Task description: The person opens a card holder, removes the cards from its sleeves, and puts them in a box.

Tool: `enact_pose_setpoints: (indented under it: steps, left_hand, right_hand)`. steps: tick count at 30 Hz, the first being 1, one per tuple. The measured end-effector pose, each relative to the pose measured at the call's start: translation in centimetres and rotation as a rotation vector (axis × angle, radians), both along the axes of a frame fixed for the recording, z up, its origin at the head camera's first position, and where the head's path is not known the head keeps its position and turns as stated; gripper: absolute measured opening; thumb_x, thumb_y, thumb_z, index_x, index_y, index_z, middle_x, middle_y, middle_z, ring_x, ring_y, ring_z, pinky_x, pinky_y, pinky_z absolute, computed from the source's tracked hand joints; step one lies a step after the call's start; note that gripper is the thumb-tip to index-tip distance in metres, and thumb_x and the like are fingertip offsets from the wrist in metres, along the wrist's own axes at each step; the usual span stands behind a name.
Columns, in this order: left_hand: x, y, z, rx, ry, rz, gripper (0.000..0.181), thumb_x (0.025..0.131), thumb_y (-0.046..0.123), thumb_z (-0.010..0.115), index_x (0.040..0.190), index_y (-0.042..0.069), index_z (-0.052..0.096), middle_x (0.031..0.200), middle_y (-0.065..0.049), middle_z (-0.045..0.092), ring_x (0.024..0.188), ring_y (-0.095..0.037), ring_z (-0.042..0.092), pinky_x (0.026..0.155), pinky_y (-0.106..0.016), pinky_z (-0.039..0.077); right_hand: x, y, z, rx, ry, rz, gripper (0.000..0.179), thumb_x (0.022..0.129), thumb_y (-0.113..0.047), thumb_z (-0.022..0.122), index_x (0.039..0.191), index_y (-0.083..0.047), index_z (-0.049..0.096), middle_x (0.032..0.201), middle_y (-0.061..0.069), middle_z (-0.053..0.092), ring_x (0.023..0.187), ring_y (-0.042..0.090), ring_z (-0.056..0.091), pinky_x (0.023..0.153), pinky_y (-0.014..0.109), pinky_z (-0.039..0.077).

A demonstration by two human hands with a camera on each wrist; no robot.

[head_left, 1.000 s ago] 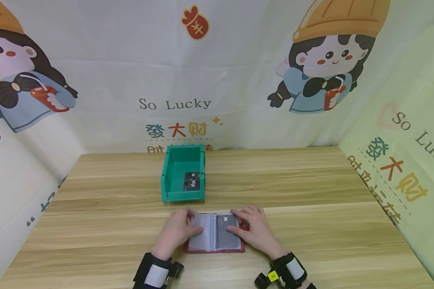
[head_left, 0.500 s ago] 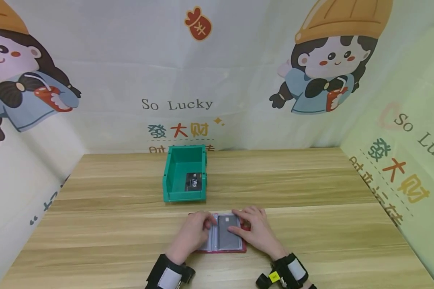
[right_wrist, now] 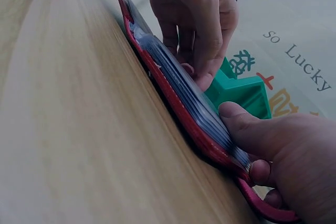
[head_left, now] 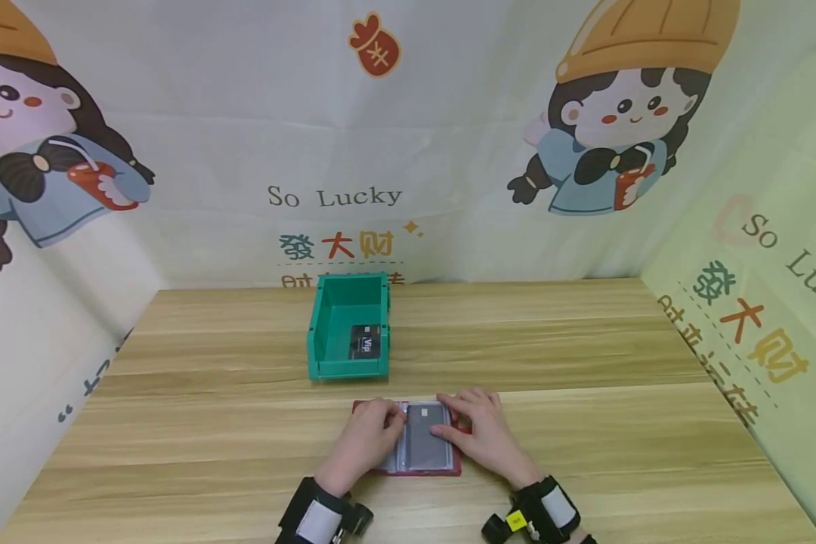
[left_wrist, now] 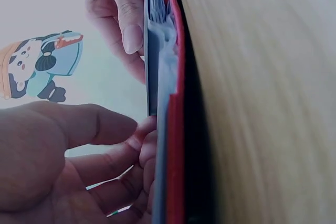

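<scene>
A small red card holder (head_left: 457, 462) with clear plastic pockets lies spread open on the table. In its right-hand page sits a grey card (head_left: 427, 446) with a small pale square near the top. My left hand (head_left: 370, 434) reaches over the left page, thumb and fingertips together at the grey card's inner edge by the spine, pinching it. My right hand (head_left: 479, 431) grips the holder's right side, thumb (right_wrist: 236, 121) on top of the stacked pockets and fingers curled at the red cover's edge. The left hand hides much of the left page.
Behind the holder stands a green plastic bin (head_left: 347, 370) with a black "Vip" card (head_left: 365, 341) lying in it. The wood-grain table (head_left: 551, 340) meets a printed cloth backdrop (head_left: 449, 151) at the back and sides.
My left hand has moved right, from the left page's outer side to the spine beside the grey card. My right hand stays at the holder's right edge.
</scene>
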State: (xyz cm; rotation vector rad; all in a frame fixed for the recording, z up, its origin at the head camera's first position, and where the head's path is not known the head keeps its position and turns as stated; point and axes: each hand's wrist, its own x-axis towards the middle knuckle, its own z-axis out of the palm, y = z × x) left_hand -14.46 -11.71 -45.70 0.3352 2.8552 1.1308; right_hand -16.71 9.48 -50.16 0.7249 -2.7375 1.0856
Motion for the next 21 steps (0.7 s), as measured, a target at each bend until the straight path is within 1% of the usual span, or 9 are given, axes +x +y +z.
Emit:
enact_pose_setpoints:
  steps: [3, 5, 9, 13, 16, 21]
  left_hand:
    - [-0.21, -0.1, -0.17, 0.018, -0.022, -0.002, 0.019, 0.097, 0.01, 0.059, 0.082, 0.004, 0.07, 0.068, 0.002, 0.054, 0.063, -0.009, 0.047, 0.056, -0.021, 0.037]
    - [-0.28, -0.2, -0.29, 0.036, -0.052, 0.0, 0.021, 0.099, 0.015, 0.059, 0.083, 0.005, 0.07, 0.066, 0.004, 0.05, 0.062, -0.009, 0.045, 0.054, -0.021, 0.034]
    - [-0.34, -0.38, -0.44, 0.056, -0.101, -0.002, 0.027, 0.1, 0.022, 0.059, 0.078, 0.009, 0.069, 0.06, 0.008, 0.044, 0.056, -0.007, 0.041, 0.051, -0.02, 0.029]
    - [-0.42, -0.46, -0.41, 0.07, -0.125, -0.018, 0.033, 0.1, 0.024, 0.059, 0.073, 0.01, 0.069, 0.056, 0.009, 0.039, 0.053, -0.006, 0.038, 0.049, -0.02, 0.025]
    - [-0.48, -0.51, -0.42, 0.074, -0.128, -0.029, 0.032, 0.1, 0.024, 0.06, 0.075, 0.009, 0.072, 0.058, 0.009, 0.041, 0.054, -0.006, 0.038, 0.051, -0.02, 0.025]
    - [-0.52, -0.51, -0.62, 0.075, -0.131, -0.037, 0.026, 0.097, 0.024, 0.065, 0.081, 0.007, 0.076, 0.062, 0.008, 0.049, 0.058, -0.006, 0.042, 0.052, -0.02, 0.028]
  right_hand:
    - [0.09, -0.02, 0.16, 0.006, 0.001, -0.004, 0.049, 0.083, -0.029, 0.081, 0.125, -0.006, 0.07, 0.08, -0.011, 0.054, 0.088, 0.008, 0.045, 0.093, 0.042, 0.031]
    - [0.1, 0.0, 0.14, 0.01, 0.004, -0.003, 0.05, 0.083, -0.03, 0.081, 0.125, -0.006, 0.07, 0.081, -0.01, 0.055, 0.089, 0.008, 0.045, 0.094, 0.043, 0.032]
    - [0.12, 0.01, 0.14, 0.023, 0.022, 0.003, 0.05, 0.083, -0.031, 0.08, 0.126, -0.007, 0.07, 0.083, -0.009, 0.057, 0.09, 0.009, 0.047, 0.093, 0.042, 0.032]
    - [0.14, 0.04, 0.17, 0.036, 0.028, 0.008, 0.049, 0.084, -0.032, 0.08, 0.126, -0.009, 0.07, 0.084, -0.009, 0.057, 0.09, 0.009, 0.047, 0.092, 0.041, 0.031]
    - [0.14, 0.06, 0.19, 0.045, 0.03, 0.011, 0.049, 0.084, -0.032, 0.079, 0.127, -0.009, 0.07, 0.084, -0.009, 0.057, 0.09, 0.009, 0.047, 0.091, 0.04, 0.03]
    - [0.13, 0.11, 0.12, 0.065, 0.036, 0.02, 0.048, 0.087, -0.034, 0.077, 0.129, -0.011, 0.069, 0.086, -0.009, 0.058, 0.092, 0.01, 0.048, 0.091, 0.04, 0.03]
